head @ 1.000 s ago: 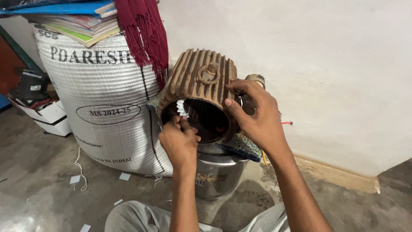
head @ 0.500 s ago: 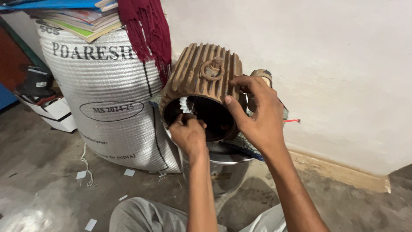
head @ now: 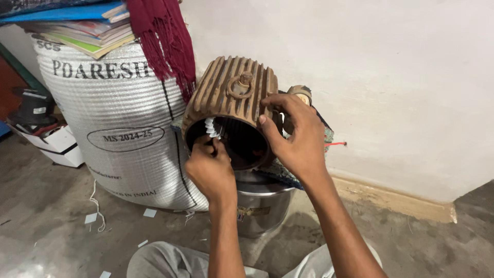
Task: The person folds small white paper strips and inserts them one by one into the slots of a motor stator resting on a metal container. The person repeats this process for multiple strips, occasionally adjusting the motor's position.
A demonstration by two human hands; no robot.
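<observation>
A rusty brown ribbed motor housing [head: 226,95] with a lifting ring on top lies on its side atop a steel pot [head: 260,203]. Its open dark bore faces me. My right hand [head: 296,136] grips the housing's upper right rim and steadies it. At the lower left of the bore my left hand [head: 211,170] has its fingers pinched on white paper strips [head: 212,127] that stick out of the inner slots.
A big white woven sack [head: 116,128] stands left of the housing, with stacked books [head: 77,25] and a maroon fringed cloth [head: 162,41] on top. A white wall runs behind. Paper scraps [head: 92,219] litter the concrete floor. A white box [head: 54,146] sits far left.
The view has shifted slightly. My left hand stays at the bore's lower left edge by the white strips, and my right hand keeps its grip on the rim.
</observation>
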